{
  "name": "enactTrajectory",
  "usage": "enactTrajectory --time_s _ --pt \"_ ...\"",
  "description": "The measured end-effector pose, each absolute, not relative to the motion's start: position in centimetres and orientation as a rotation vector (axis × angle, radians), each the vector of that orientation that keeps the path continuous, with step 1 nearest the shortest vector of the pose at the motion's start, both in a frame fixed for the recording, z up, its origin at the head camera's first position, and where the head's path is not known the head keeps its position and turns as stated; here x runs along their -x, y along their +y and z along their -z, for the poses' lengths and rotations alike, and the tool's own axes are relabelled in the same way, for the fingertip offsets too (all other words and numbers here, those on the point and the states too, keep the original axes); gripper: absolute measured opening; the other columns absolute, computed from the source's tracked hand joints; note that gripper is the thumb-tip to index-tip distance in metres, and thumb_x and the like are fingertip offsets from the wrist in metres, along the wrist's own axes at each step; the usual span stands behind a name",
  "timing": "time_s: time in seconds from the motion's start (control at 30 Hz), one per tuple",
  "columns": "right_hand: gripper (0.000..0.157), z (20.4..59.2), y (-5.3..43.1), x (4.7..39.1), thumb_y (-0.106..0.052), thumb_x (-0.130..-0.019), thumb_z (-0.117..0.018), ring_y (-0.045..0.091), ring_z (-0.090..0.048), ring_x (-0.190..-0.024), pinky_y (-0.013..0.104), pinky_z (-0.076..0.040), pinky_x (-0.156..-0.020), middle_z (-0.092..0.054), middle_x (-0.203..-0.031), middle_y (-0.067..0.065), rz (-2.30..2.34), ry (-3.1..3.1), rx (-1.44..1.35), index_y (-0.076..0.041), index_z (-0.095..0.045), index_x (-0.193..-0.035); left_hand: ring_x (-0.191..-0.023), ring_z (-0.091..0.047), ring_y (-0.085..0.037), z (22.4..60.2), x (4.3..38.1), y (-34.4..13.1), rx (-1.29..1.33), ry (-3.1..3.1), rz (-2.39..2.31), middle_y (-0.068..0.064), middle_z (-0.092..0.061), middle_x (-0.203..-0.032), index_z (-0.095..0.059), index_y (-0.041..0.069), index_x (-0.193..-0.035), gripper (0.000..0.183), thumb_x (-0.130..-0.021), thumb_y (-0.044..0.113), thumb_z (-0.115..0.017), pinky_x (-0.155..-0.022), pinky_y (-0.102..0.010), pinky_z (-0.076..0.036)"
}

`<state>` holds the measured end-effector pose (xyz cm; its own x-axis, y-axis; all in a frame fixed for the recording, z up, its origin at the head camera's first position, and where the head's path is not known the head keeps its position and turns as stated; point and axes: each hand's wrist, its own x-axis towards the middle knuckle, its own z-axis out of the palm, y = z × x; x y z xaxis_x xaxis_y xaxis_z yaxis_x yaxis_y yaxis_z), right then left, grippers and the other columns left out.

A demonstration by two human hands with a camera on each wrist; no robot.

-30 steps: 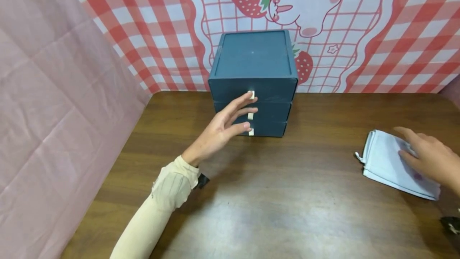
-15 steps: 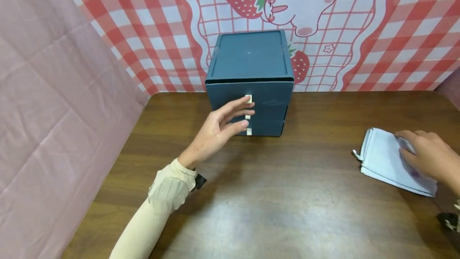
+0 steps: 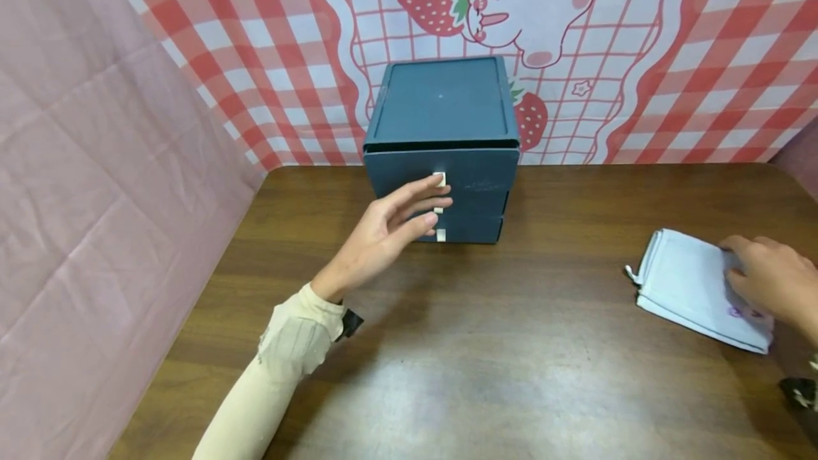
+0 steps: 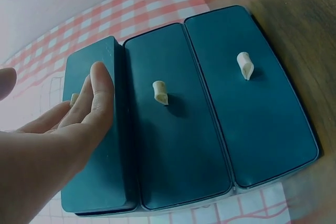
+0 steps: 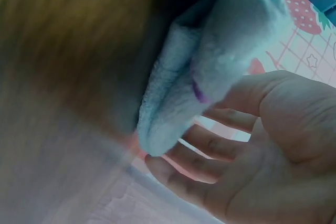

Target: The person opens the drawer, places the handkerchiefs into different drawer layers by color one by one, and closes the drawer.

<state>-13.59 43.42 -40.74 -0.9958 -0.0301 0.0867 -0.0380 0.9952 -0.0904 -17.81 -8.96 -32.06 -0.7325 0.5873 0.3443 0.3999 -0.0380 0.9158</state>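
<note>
My left hand [image 3: 380, 236] reaches the front of a dark blue-green three-drawer box [image 3: 444, 101], its index fingertip hooked at the small cream pull tab [image 3: 442, 176] of the top drawer [image 3: 482, 169]. That drawer stands slightly out, with a thin dark gap under the box's top. From the left wrist, the fingers partly cover that tab; the middle drawer [image 4: 178, 145] and bottom drawer [image 4: 268, 124] are closed. My right hand [image 3: 773, 279] rests loosely at the right end of a folded pale blue towel [image 3: 684, 275] with purple marks, fingers slightly bent along its edge.
Behind the box hangs a red-and-white checked cloth [image 3: 275, 55] with strawberry prints. A pink cloth [image 3: 115, 197] covers the left side. The brown wooden table [image 3: 511, 346] stretches in front of the box and between the hands.
The top drawer has come a little way out toward me, with my left hand at its tab. My right hand has shifted slightly right over the towel.
</note>
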Motion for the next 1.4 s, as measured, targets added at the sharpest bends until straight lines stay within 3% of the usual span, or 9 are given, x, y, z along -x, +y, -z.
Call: enactTrajectory --time_s 0.23,0.6,0.8,1.03,1.27,1.4 --pt "0.036 40.4 42.9 13.7 0.008 -0.067 -0.071 0.050 -0.057 -0.077 0.065 -0.045 -0.063 -0.056 -0.084 0.036 -0.166 -2.983 -0.125 0.019 -0.057 -0.099 -0.134 -0.051 -0.023 31.7 17.3 -9.3 -1.081 2.076 -1.859 -0.015 -0.048 -0.148 -0.037 0.007 -0.153 0.052 -0.104 0.012 -0.053 -0.099 -0.042 -0.052" --pt "0.026 40.3 42.4 13.8 0.013 -0.064 -0.064 0.050 -0.058 -0.078 0.063 -0.043 -0.060 -0.059 -0.082 0.031 -0.210 -2.883 -0.180 0.013 -0.063 -0.089 -0.133 -0.051 -0.021 31.5 16.1 -9.9 -1.078 2.098 -1.803 -0.013 -0.047 -0.150 -0.036 0.008 -0.154 0.054 -0.103 0.013 -0.055 -0.100 -0.036 -0.051" --pt "0.022 40.2 42.3 13.8 0.014 -0.062 -0.064 0.042 -0.057 -0.068 0.058 -0.042 -0.055 -0.059 -0.079 0.030 -0.207 -2.834 -0.205 0.010 -0.065 -0.084 -0.135 -0.050 -0.020 31.5 15.2 -10.1 -1.104 2.074 -1.798 -0.011 -0.045 -0.152 -0.035 0.007 -0.154 0.055 -0.103 0.013 -0.055 -0.103 -0.036 -0.049" --pt "0.020 39.7 42.0 13.5 0.015 -0.062 -0.067 0.033 -0.054 -0.061 0.040 -0.036 -0.049 -0.059 -0.076 0.027 -0.216 -2.795 -0.222 0.009 -0.066 -0.081 -0.138 -0.045 -0.020 31.5 14.0 -10.0 -1.099 2.068 -1.801 -0.005 -0.039 -0.157 -0.033 0.007 -0.155 0.060 -0.101 0.008 -0.058 -0.102 -0.037 -0.049" --pt "0.018 38.9 41.7 13.3 0.016 -0.060 -0.068 0.035 -0.056 -0.059 0.043 -0.039 -0.050 -0.060 -0.070 0.026 -0.206 -2.767 -0.274 0.009 -0.064 -0.076 -0.138 -0.044 -0.020 31.7 13.3 -10.2 -1.071 2.078 -1.797 -0.004 -0.041 -0.156 -0.034 0.011 -0.155 0.060 -0.100 0.010 -0.059 -0.101 -0.035 -0.050" --pt "0.018 38.6 41.4 13.2 0.016 -0.058 -0.069 0.030 -0.053 -0.056 0.042 -0.038 -0.049 -0.060 -0.068 0.025 -0.203 -2.717 -0.308 0.006 -0.064 -0.073 -0.138 -0.045 -0.021 31.9 13.1 -10.4 -1.060 2.069 -1.804 -0.005 -0.043 -0.154 -0.035 0.011 -0.155 0.060 -0.100 0.007 -0.058 -0.101 -0.035 -0.050"
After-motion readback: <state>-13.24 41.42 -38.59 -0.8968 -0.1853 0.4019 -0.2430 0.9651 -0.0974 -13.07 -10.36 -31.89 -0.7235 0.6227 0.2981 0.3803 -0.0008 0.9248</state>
